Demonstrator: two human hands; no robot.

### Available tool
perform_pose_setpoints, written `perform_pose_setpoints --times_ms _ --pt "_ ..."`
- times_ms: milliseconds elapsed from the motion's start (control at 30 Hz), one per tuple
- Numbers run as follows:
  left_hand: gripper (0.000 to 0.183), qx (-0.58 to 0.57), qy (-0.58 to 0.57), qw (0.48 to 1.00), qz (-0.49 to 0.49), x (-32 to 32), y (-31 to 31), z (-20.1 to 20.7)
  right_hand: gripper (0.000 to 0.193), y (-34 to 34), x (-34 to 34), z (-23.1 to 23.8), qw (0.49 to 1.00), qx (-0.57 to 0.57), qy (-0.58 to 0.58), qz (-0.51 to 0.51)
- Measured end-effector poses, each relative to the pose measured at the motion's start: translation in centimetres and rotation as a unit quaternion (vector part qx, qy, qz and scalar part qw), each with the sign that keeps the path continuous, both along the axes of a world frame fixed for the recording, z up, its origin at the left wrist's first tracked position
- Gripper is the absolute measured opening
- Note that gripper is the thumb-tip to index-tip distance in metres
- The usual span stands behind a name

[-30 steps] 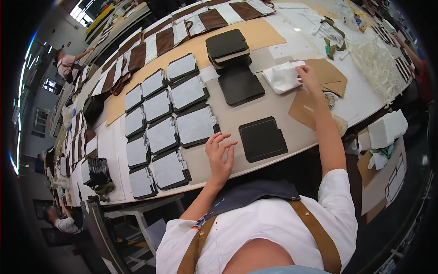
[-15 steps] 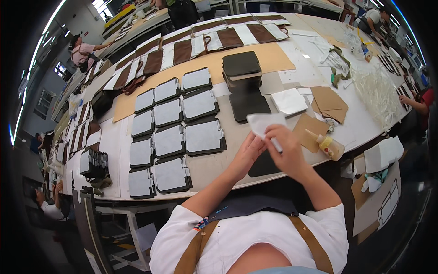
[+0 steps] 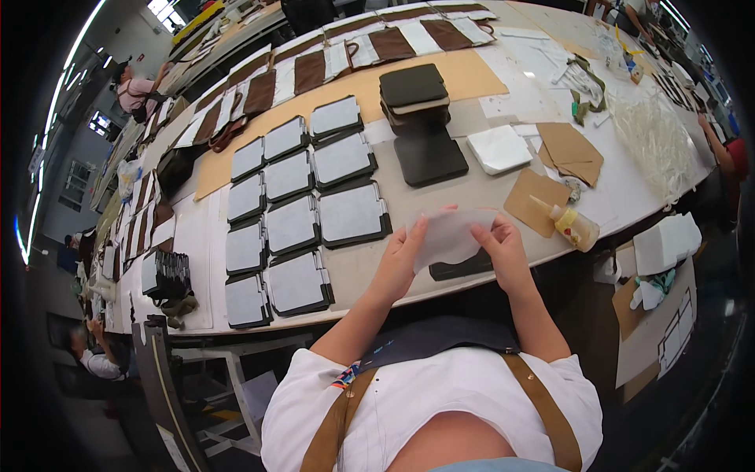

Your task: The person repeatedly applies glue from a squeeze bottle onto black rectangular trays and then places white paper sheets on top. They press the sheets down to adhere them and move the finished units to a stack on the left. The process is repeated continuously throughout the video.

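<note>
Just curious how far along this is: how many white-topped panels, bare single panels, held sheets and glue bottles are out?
White-topped panels: 11
Bare single panels: 2
Held sheet: 1
Glue bottle: 1
Total: 15

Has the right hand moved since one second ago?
Yes. The right hand left the white stack and came nearer, over the table edge, gripping a pale sheet.
</note>
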State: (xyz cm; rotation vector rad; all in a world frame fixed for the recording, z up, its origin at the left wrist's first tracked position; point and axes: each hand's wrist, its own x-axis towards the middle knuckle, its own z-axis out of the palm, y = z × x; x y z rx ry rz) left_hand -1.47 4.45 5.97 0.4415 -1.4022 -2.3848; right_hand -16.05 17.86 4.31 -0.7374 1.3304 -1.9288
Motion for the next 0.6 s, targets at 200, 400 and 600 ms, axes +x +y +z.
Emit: perform_pose_setpoints --times_ms 200,400,600 --pt "0.048 -0.169 -0.058 0.982 0.065 -1.0 0.2 -2.7 0.012 1.8 -0.5 -1.1 0.994 0.059 0.054 -0.072" --pt "0.045 -0.065 -0.075 0.991 0.095 -0.8 0.6 -6.4 0.013 2.9 -0.5 -2.6 0.992 0.118 0.031 -0.042" --pt "0.058 -0.239 -0.162 0.954 0.082 1.8 2.8 -9.6 0.012 3.9 -1.8 -5.7 0.969 0.217 0.102 -0.06"
